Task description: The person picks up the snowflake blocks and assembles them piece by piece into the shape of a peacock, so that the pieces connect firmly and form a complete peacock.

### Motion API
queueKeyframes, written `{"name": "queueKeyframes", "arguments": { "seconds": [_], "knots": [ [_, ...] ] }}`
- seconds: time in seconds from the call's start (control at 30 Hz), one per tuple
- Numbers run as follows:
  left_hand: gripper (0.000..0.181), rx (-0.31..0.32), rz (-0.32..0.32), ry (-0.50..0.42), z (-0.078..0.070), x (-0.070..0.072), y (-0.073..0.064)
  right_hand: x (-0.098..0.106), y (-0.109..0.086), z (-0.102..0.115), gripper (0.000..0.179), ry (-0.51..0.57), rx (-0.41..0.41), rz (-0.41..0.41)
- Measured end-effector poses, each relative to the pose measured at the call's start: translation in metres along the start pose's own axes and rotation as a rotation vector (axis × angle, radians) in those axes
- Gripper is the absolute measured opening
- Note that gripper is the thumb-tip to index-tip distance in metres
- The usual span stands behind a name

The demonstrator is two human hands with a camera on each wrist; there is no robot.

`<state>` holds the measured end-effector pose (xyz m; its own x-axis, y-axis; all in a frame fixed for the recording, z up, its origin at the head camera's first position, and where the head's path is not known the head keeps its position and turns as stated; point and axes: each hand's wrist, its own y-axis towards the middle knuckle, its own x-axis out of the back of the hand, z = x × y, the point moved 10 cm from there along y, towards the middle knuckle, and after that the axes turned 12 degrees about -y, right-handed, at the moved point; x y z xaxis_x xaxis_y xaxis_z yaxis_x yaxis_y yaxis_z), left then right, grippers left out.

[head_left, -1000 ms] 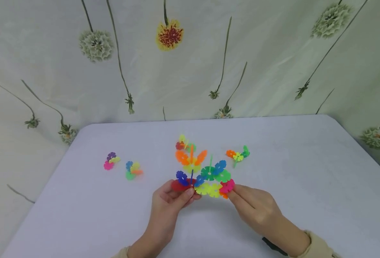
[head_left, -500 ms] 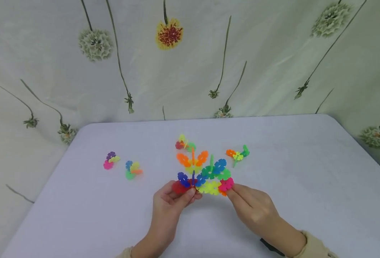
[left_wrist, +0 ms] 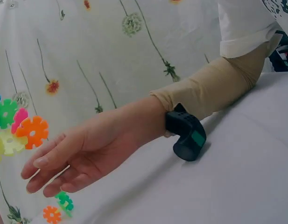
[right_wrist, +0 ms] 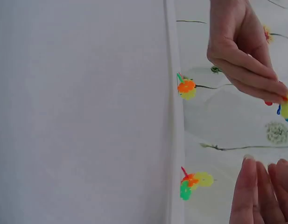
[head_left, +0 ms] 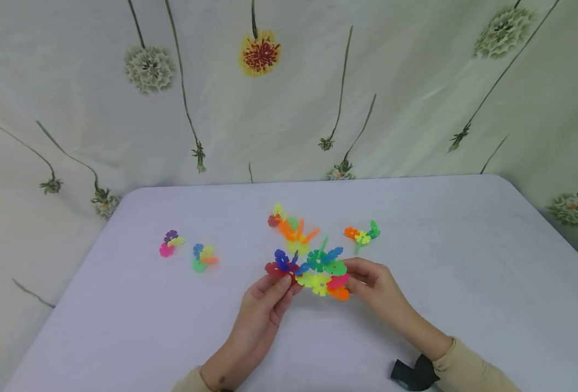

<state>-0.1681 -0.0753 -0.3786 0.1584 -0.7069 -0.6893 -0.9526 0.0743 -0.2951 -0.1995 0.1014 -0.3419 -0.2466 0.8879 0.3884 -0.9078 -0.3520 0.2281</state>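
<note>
My left hand (head_left: 264, 305) pinches the red end of a joined build of flower-shaped plastic discs (head_left: 320, 283) above the table. The build has blue, green, yellow, pink and orange discs, with an orange tuft (head_left: 298, 234) at its far end. In the right wrist view the left hand (right_wrist: 246, 60) grips its edge. Beside the pink and green discs is my right hand (head_left: 377, 283). The left wrist view shows the right hand (left_wrist: 83, 154) with loosely bent fingers, apart from the orange disc (left_wrist: 35, 133) and holding nothing.
On the white table (head_left: 465, 261) lie small disc clusters: purple-pink-yellow (head_left: 171, 243) and blue-green-orange (head_left: 204, 258) at left, orange-yellow-green (head_left: 362, 237) at right. Another cluster (head_left: 275, 218) is partly behind the build. A black camera (head_left: 413, 375) sits at the right wrist. Flower-print cloth (head_left: 289, 109) hangs behind.
My right hand has let go of the pink and orange discs, its fingers shifting slightly up. The build has tilted, its orange tuft now leaning differently. My left hand still holds it.
</note>
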Motion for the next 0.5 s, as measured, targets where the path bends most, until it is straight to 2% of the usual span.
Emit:
{"name": "queueKeyframes", "arguments": {
  "seconds": [0.07,0.23,0.33,0.5],
  "knots": [
    [0.021,0.038,0.001,0.018,0.004,0.004,0.0,-0.005,0.005,-0.01,0.023,0.074,-0.029,0.044],
    [0.015,0.104,0.011,0.054,0.012,0.01,0.001,-0.021,0.013,-0.013,0.02,0.184,0.005,0.131],
    [0.016,0.15,0.037,0.081,0.017,0.01,0.0,-0.035,0.012,-0.016,0.02,0.279,-0.06,0.186],
    [0.02,0.203,0.084,0.117,0.025,0.007,-0.001,-0.048,0.006,-0.018,0.024,0.373,-0.138,0.216]
  ]
}}
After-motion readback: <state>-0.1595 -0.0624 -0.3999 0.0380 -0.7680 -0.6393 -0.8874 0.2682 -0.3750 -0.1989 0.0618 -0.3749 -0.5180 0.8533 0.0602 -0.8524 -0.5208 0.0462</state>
